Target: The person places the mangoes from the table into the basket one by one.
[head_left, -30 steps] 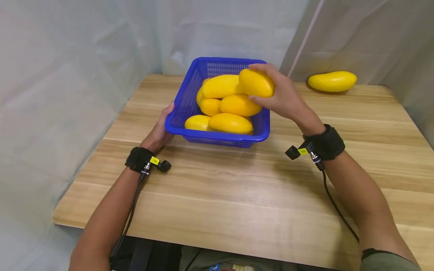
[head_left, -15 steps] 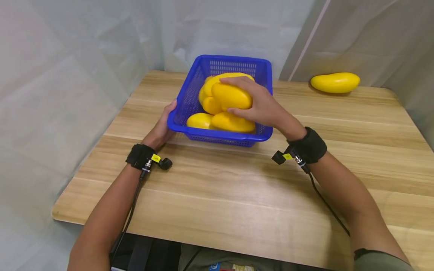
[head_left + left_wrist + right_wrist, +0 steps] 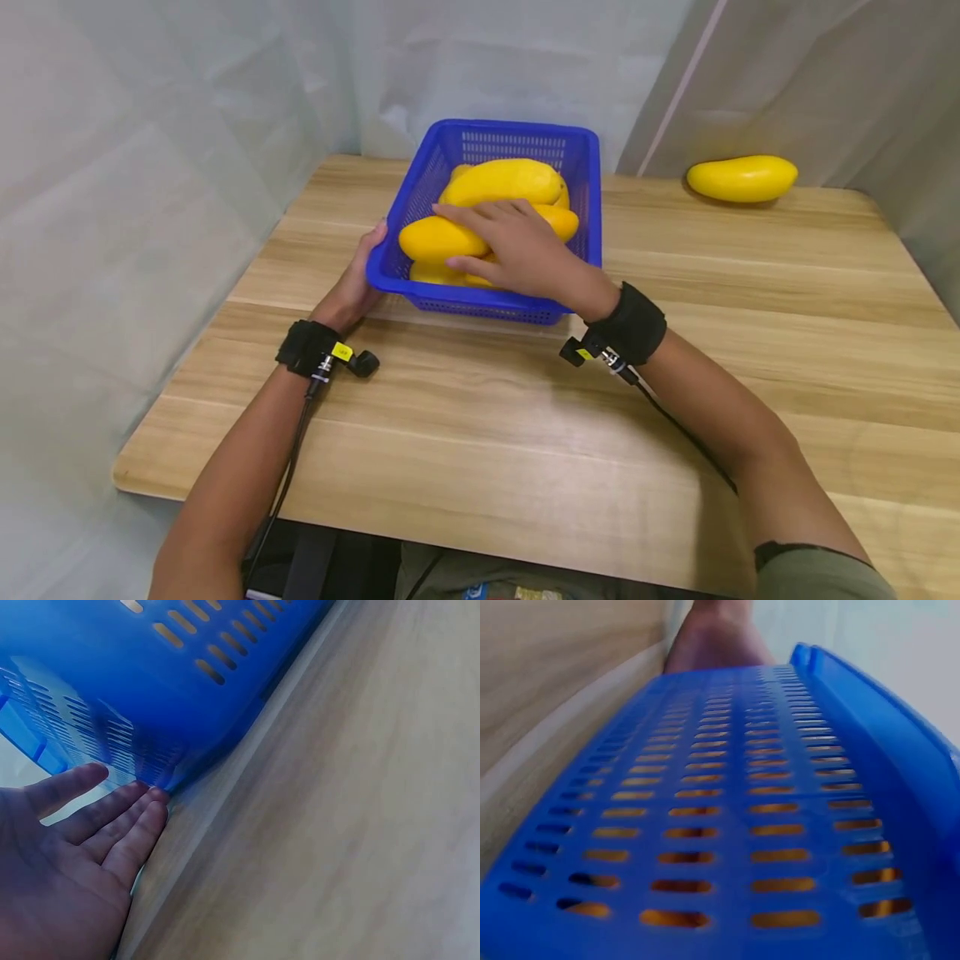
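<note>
Nearest the person, two forearms with black wrist straps and trailing cables lie over the wooden table (image 3: 525,433). The left hand (image 3: 352,287) rests on the tabletop against the near left corner of the blue plastic basket (image 3: 480,304); in the left wrist view its fingers (image 3: 112,825) lie straight and relaxed, their tips touching the basket's slotted wall, gripping nothing. The right hand (image 3: 517,250) reaches over the basket's near rim and lies palm down on a yellow mango (image 3: 438,237), fingers spread and only gently bent across its top, the thumb along its near side; whether it truly grips the fruit or merely presses it, I cannot tell. That mango sits on top of the other mangoes (image 3: 510,179) piled inside the basket, at its near left part. Farther off, a single mango (image 3: 741,178) lies alone at the table's far right edge, well apart from the basket, before a pale curtain (image 3: 225,100).
</note>
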